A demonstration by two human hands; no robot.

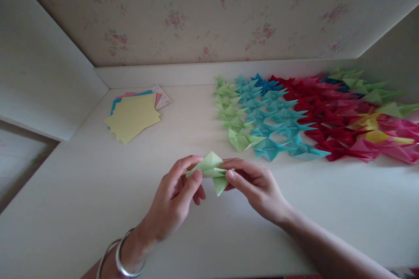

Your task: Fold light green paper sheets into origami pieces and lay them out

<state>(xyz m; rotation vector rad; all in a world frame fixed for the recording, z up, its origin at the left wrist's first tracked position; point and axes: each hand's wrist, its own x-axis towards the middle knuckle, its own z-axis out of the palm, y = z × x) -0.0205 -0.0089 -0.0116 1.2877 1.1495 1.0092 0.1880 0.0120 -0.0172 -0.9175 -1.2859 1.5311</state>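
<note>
A light green origami crane (211, 166) is held between my two hands, just above the white desk. My left hand (178, 189) pinches its left end between thumb and fingers. On the other side, my right hand (257, 185) grips the narrow right end with thumb and forefinger. One green flap points up and another hangs down between the hands. The fingertips behind the paper are partly hidden. Beyond my right hand stand rows of folded paper cranes, with a green crane (242, 140) and a turquoise crane (271, 149) nearest.
A fanned stack of paper sheets (134, 115), yellow on top, lies at the back left of the desk (81, 192). Red cranes (340, 128) and other colours fill the right side. A white panel (42, 52) bounds the left, a floral wall (183, 17) the back.
</note>
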